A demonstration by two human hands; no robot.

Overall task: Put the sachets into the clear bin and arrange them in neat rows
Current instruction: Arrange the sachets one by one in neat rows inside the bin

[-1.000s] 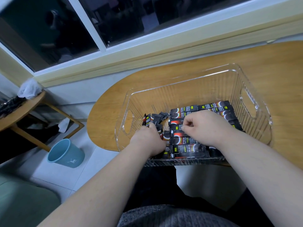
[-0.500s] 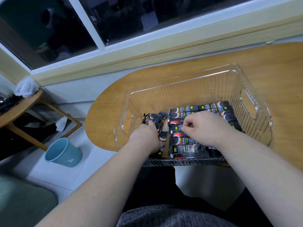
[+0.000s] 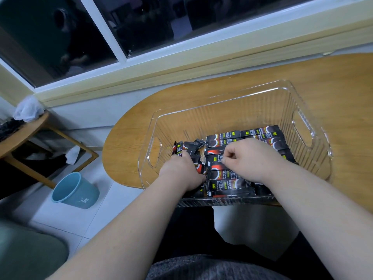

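Your sachets [image 3: 228, 184] are black with a red arc, a white ring and a small yellow tag. Each carries white lettering along its length, but it is too small and blurred to read, and no brand can be made out. They lie flat in side-by-side rows across the lower middle and right of the clear bin [image 3: 232, 114], which stands on the wooden table [image 3: 333, 77] at centre right of the frame. A heap of loose sachets [image 3: 187, 147] sits jumbled, some on edge, in the bin's left part.

Your left hand [image 3: 179, 170] is down in that heap, back of the hand up. The fingers are hidden beneath it, so I cannot tell whether it holds anything. Your right hand [image 3: 252, 158] rests on the rows with its fingers curled, thumb and forefinger pinching the left end of one sachet.

Since a second ago, almost nothing has changed: both hands sit in the same spots with the same poses, and the rows and heap look the same. Only the blue bucket [image 3: 75, 190] at lower left has drifted slightly leftward in the frame.
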